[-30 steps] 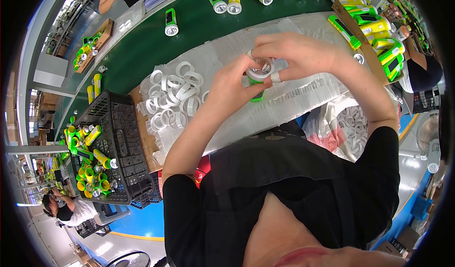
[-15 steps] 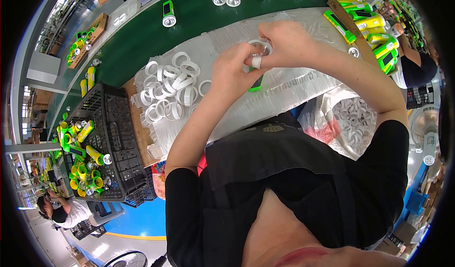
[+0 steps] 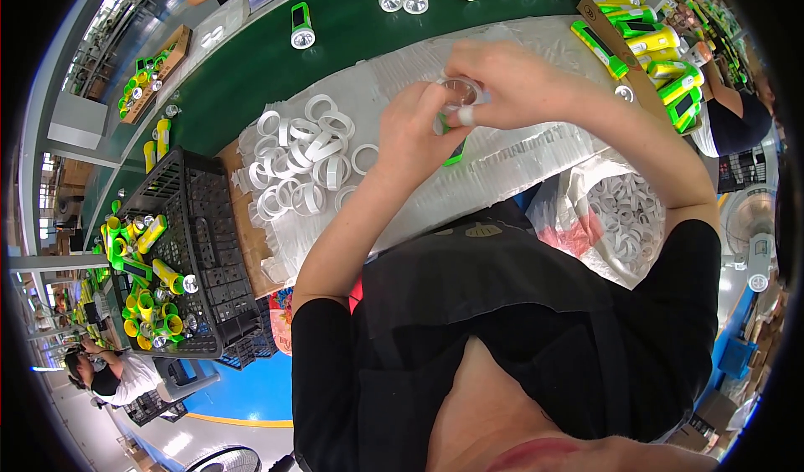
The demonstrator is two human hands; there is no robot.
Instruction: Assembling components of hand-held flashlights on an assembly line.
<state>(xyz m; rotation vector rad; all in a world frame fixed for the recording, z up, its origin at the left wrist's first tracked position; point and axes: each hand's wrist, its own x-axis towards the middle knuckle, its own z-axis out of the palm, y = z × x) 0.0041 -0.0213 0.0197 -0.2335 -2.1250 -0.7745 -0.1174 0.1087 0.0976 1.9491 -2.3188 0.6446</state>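
Observation:
Over the covered bench, both hands close around the head of a flashlight. Its green body (image 3: pixel 455 153) shows below the fingers; the rest is hidden. My left hand (image 3: pixel 409 128) wraps the flashlight from the left. Fingers of my right hand (image 3: pixel 512 82) press at the rim of its round, clear front, where a white ring (image 3: pixel 479 92) shows. A white wrap covers a right fingertip, probably the thumb's. Left of my left hand lies a pile of loose white rings (image 3: pixel 306 154).
Several finished-looking flashlights (image 3: pixel 302 26) lie on the green bench beyond. A carton (image 3: pixel 605 24) with more stands at right. At left is a black crate (image 3: pixel 201 254) of flashlight parts. A bag (image 3: pixel 578 212) of white rings sits near my right elbow. Other people work nearby.
My right fingers have shifted around the rim, and the wrapped fingertip has moved slightly right and down. The flashlight's round front now shows more fully. The left hand still holds on.

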